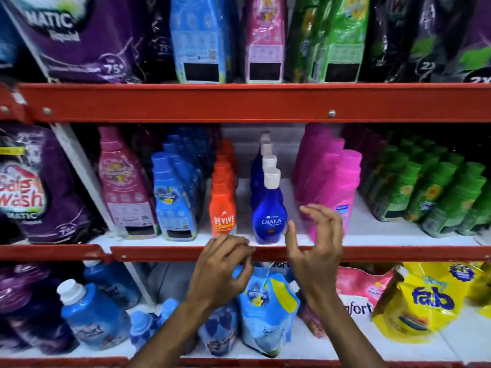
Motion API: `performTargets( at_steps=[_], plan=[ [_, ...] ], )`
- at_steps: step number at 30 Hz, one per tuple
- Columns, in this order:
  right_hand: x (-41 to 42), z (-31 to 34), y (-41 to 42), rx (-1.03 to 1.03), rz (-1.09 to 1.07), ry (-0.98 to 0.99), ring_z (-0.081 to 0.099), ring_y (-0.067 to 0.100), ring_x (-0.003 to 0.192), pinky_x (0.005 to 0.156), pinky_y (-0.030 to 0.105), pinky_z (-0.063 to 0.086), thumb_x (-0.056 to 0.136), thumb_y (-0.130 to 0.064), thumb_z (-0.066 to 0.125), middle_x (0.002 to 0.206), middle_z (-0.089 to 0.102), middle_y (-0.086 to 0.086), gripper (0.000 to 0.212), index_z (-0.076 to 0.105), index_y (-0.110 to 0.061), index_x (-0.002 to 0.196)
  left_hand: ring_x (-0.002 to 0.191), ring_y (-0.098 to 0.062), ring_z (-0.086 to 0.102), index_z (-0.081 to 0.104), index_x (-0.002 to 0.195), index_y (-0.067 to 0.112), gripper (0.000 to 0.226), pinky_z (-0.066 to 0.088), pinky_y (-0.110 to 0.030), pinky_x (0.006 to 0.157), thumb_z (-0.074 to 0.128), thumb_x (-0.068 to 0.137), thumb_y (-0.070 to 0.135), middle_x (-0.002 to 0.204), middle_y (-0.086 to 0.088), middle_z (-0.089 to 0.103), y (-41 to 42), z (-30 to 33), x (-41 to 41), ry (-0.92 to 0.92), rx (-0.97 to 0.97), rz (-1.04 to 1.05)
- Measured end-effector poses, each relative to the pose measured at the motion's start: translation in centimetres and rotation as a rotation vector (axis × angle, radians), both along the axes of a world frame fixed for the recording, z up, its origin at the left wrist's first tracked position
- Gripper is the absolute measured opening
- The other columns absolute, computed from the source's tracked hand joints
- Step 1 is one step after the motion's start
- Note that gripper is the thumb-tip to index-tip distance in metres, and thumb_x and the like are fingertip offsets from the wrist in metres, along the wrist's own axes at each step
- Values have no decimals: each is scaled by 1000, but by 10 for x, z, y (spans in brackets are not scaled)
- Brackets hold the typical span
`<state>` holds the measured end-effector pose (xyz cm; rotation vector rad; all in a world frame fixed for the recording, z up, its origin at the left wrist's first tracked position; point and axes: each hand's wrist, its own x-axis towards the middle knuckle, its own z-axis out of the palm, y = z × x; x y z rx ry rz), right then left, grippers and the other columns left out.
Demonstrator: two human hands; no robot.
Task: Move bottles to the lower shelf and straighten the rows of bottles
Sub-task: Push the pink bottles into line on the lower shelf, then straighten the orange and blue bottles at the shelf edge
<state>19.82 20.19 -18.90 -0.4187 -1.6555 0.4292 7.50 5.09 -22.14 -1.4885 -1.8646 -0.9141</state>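
On the middle shelf (385, 253) a row of dark blue Ujala bottles (269, 216) with white caps runs front to back. Left of it stands a row of orange Revive bottles (222, 211), right of it a row of pink bottles (332, 187). My left hand (223, 272) hovers at the shelf's red front edge, just below the Revive row, fingers curled and empty. My right hand (316, 251) is raised beside the front Ujala bottle, fingers spread, in front of the front pink bottle and holding nothing. Neither hand touches a bottle.
Light blue bottles (172, 197) and a pink bottle (125, 187) stand further left, green bottles (435, 192) to the right. The lower shelf holds blue bottles (87, 312), blue pouches (265, 306), a pink pouch (364, 288) and a yellow Fab pouch (425, 301). Large refill packs fill the top shelf.
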Motion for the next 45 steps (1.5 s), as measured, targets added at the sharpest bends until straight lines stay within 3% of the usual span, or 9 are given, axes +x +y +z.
performTargets(
  at_steps=[5, 9, 16, 18, 22, 24, 37, 42, 45],
  plan=[
    [-36, -8, -45, -136, 296, -244, 69, 9, 92, 91, 18, 52, 90, -6, 67, 109, 73, 0, 34, 67, -15, 123, 93, -15, 63, 69, 100, 18, 17, 49, -25, 88, 60, 86, 25, 98, 1, 70, -24, 4, -22, -345, 160, 157],
    [-63, -14, -59, -321, 376, -424, 72, 16, 109, 100, 37, 56, 92, -3, 60, 124, 73, 3, 43, 61, -11, 134, 100, -16, 69, 67, 119, 17, 33, 53, -30, 93, 74, 86, 14, 111, 9, 70, -26, 5, -35, -534, 135, 187],
    [-88, -11, -53, -459, 352, -573, 75, 24, 98, 90, 44, 59, 89, -1, 57, 104, 79, 10, 38, 63, -10, 125, 100, -15, 73, 62, 124, 15, 44, 61, -41, 92, 79, 84, 15, 112, -1, 77, -15, 8, -46, -662, 94, 125],
    [-89, -12, -51, -463, 363, -567, 76, 16, 95, 91, 38, 60, 87, 1, 61, 102, 80, 5, 37, 68, -13, 120, 96, -10, 73, 61, 120, 19, 42, 61, -38, 89, 81, 83, 20, 108, 5, 76, -13, 8, -48, -671, 88, 118],
    [-90, -15, -48, -461, 370, -546, 68, -12, 84, 83, 5, 52, 85, 2, 68, 102, 78, -5, 36, 70, -13, 119, 93, 0, 69, 58, 118, 24, 43, 59, -32, 89, 82, 83, 19, 104, 15, 72, -11, 6, -52, -715, 106, 113],
    [-92, -17, -46, -471, 377, -532, 65, -19, 79, 80, 0, 48, 86, 1, 70, 100, 76, -8, 35, 70, -12, 118, 95, -2, 70, 58, 119, 22, 43, 60, -33, 91, 81, 84, 17, 107, 12, 74, -11, 6, -53, -744, 118, 112],
    [-94, -23, -44, -500, 405, -459, 67, -20, 86, 85, 5, 53, 85, -3, 77, 94, 71, -23, 35, 73, -13, 119, 92, 14, 64, 61, 125, 17, 42, 47, 0, 85, 79, 87, 13, 109, 10, 74, -11, 4, -53, -737, 134, 121],
    [-76, -26, -48, -455, 323, -251, 72, -11, 81, 80, 6, 54, 82, -3, 78, 90, 76, -18, 24, 79, -15, 103, 100, 10, 67, 65, 126, 19, 49, 51, -6, 90, 82, 82, 6, 111, 15, 73, -16, 6, -43, -751, 281, 120],
    [-54, -27, -42, -419, 214, -85, 75, 1, 78, 77, 23, 60, 76, 5, 76, 84, 79, -12, 26, 80, -20, 82, 98, -3, 69, 70, 115, 22, 42, 55, -19, 88, 83, 79, 4, 104, 10, 73, -13, 10, -34, -686, 397, 187]
  ],
)
